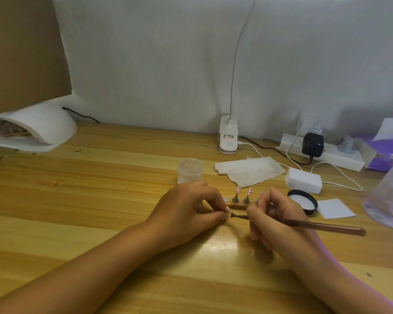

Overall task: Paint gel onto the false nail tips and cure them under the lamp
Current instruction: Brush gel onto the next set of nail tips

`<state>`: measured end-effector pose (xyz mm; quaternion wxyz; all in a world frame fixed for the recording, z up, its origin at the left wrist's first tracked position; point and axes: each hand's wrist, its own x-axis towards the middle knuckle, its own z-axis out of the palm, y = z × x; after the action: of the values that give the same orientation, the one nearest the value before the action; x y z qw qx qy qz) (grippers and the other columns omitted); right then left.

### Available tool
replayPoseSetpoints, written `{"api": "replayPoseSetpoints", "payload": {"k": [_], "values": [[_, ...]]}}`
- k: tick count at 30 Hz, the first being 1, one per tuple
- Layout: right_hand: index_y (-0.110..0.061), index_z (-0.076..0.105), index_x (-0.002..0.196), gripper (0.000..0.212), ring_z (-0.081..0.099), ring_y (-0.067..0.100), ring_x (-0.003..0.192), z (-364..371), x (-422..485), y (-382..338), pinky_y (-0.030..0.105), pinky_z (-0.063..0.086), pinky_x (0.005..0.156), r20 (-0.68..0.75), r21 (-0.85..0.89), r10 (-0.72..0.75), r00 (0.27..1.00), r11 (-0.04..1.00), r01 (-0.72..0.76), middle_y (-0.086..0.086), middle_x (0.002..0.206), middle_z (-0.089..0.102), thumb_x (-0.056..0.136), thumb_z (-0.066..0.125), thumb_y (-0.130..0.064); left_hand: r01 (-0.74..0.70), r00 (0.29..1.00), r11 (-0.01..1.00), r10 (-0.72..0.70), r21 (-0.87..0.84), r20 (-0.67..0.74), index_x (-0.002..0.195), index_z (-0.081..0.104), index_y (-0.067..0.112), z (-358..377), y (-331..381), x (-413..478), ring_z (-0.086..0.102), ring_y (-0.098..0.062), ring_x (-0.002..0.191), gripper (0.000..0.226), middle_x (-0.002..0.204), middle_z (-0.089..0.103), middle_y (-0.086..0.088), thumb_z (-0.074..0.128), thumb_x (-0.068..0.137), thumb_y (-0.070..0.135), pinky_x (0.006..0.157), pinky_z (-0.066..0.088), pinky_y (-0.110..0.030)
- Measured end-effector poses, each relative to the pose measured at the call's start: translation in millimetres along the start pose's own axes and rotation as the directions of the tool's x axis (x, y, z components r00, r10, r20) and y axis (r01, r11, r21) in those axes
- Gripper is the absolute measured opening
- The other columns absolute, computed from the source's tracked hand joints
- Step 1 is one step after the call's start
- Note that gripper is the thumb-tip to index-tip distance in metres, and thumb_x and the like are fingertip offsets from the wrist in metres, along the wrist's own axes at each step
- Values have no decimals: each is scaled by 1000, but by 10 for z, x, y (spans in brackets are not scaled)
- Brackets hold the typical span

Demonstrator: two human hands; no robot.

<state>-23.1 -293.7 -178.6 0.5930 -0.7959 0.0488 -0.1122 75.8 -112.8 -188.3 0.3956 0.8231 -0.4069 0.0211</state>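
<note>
Pinched between thumb and fingers [216,215] of the left hand [186,207]: one false nail tip [227,209], low over the bench [100,189], just in front of the stand [236,206] carrying two more tips [237,190]. Held pencil-fashion in the curled right hand [279,216]: a gel brush [315,225], bristles touching the pinched tip. Likely featherweight, thin, springy plastic, slick once coated; best gripped by side edges or root, off the wet face. Possibly mounted on a peg; too small to tell. Curing lamp [39,128] far left, well apart.

Red-and-white label on clip lamp base [228,137], print too small to read
</note>
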Motion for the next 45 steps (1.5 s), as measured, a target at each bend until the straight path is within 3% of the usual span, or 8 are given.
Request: {"api": "replayPoseSetpoints", "payload": {"k": [2, 7, 11, 17, 23, 30, 38, 45], "values": [[-8, 50, 79, 17, 47, 9, 39, -3, -11, -12, 17, 36, 37, -49, 47, -17, 999, 999, 19, 7, 52, 60, 92, 61, -11, -3, 1000, 1000, 3, -1, 2, 85, 75, 37, -4, 3, 0, 51, 3, 63, 9, 82, 62, 19, 80, 79, 32, 60, 35, -21], [-15, 56, 83, 32, 46, 14, 40, 16, -60, -97, 18, 36, 38, -87, 179, -4, 996, 984, 20, 9, 54, 59, 80, 61, -46, -17, 1000, 1000, 18, -16, 26, 89, 75, 36, -9, 8, 0, 51, 2, 61, 9, 88, 68, 17, 78, 82, 33, 59, 35, -20], [-28, 66, 81, 14, 54, 15, 48, 21, -68, -126, 22, 45, 44, -5, 132, -54, 999, 990, 54, 10, 67, 68, 80, 65, -42, -27, 999, 999, 28, -21, 33, 89, 70, 34, -15, 18, -4, 53, 6, 62, 12, 88, 70, 22, 78, 83, 29, 59, 35, -17], [-13, 56, 91, 21, 52, 14, 45, 21, -63, -75, 21, 42, 42, -29, 133, -60, 998, 989, 64, 13, 64, 68, 84, 63, -32, -44, 999, 999, 44, 9, 26, 85, 69, 34, -18, 25, 0, 54, 7, 67, 11, 87, 67, 21, 78, 82, 27, 58, 34, -14], [-10, 52, 87, 29, 56, 12, 47, 24, -34, -71, 23, 45, 45, 11, 33, -29, 1000, 999, 28, 11, 71, 72, 80, 66, -35, -40, 999, 999, 40, 4, 16, 85, 71, 32, -13, 17, 1, 54, 8, 67, 10, 87, 68, 18, 79, 82, 28, 58, 36, -16], [-5, 50, 83, 14, 51, 10, 42, -8, -25, -36, 20, 40, 39, 25, 18, -7, 1000, 1000, 6, 9, 56, 63, 90, 61, -8, -42, 999, 999, 42, 4, 23, 87, 72, 32, -19, 18, 7, 54, 7, 66, 9, 89, 68, 18, 79, 82, 28, 57, 34, -11], [-9, 49, 83, 21, 46, 12, 40, 22, -58, -88, 17, 38, 40, -41, 110, -35, 999, 993, 39, 12, 64, 69, 90, 61, -25, -40, 999, 999, 40, -10, 23, 85, 72, 31, -20, 29, -1, 53, 7, 65, 9, 88, 68, 16, 79, 82, 26, 57, 33, -11], [-7, 49, 80, 16, 49, 9, 41, -1, -57, -58, 18, 37, 40, -4, 25, -18, 1000, 1000, 18, 7, 51, 60, 91, 60, -7, -29, 999, 999, 29, -16, 30, 86, 71, 33, -18, 23, 1, 54, 2, 65, 8, 89, 68, 18, 78, 82, 30, 58, 37, -16]]}}
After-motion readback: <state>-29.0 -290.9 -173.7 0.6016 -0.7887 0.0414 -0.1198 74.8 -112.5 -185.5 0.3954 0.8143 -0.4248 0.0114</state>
